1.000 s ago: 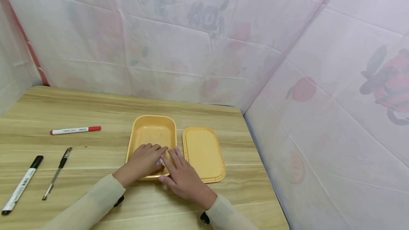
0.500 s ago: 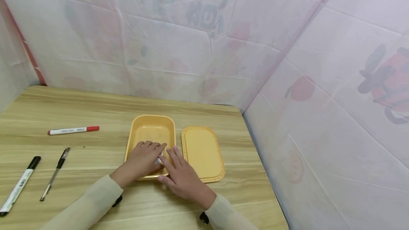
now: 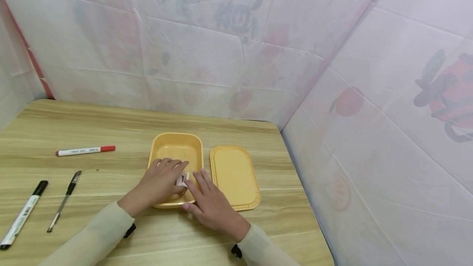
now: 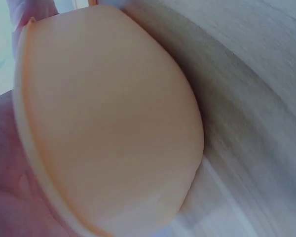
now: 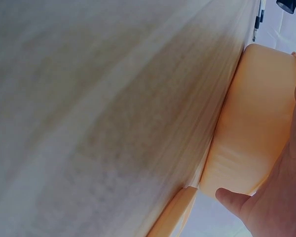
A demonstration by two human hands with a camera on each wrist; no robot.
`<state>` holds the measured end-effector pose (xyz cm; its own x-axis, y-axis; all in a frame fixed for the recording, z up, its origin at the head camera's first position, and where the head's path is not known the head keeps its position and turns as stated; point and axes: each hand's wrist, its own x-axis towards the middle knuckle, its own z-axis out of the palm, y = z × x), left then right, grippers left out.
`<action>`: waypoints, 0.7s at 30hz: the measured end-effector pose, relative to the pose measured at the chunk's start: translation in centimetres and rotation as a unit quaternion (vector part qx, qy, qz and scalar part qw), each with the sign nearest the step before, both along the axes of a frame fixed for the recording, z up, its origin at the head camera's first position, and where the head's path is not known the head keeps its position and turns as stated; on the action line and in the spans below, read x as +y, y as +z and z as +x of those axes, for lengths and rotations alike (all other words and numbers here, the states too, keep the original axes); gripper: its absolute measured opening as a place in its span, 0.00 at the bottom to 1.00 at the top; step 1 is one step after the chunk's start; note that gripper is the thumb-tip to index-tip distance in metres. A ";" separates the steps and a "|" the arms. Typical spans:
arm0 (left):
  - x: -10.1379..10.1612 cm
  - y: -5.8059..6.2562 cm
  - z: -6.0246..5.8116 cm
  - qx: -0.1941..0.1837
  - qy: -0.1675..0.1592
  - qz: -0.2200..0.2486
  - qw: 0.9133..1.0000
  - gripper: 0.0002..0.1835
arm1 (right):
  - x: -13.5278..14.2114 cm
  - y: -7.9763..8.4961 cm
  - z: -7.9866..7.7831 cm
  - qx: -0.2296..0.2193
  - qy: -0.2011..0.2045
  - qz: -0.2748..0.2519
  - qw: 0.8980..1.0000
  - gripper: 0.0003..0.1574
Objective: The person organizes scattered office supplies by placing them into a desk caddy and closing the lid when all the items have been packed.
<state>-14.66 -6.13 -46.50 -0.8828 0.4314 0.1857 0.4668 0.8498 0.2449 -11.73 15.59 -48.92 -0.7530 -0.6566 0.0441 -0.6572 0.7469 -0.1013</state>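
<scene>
A yellow rectangular box (image 3: 176, 151) stands uncovered on the wooden table. My left hand (image 3: 157, 182) reaches over its near left side, and a small white thing with dark print (image 3: 182, 180) sits between thumb and index finger inside it; its kind is too small to tell. At the near right corner, my right hand (image 3: 214, 206) lies over the rim with fairly straight fingers, the index fingertip close to the white thing. The left wrist view shows mostly the outer wall of the box (image 4: 108, 113). In the right wrist view, the right thumb is spread beside the box (image 5: 256, 113).
Right of the box lies its flat yellow lid (image 3: 235, 177). On the left side of the table are a red-capped marker (image 3: 85, 151), a black-capped pen (image 3: 64, 200) and a black-capped marker (image 3: 24, 214). Printed white sheeting (image 3: 192, 60) walls the table's back and right.
The left hand has shifted a little left and away from the right hand, uncovering more of the small white thing. The right hand stays in place.
</scene>
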 end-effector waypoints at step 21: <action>-4.3 1.9 1.1 -0.002 0.031 0.029 0.999 0.42 | 0.0 -0.2 0.0 -0.007 -0.001 -0.005 1.000 0.42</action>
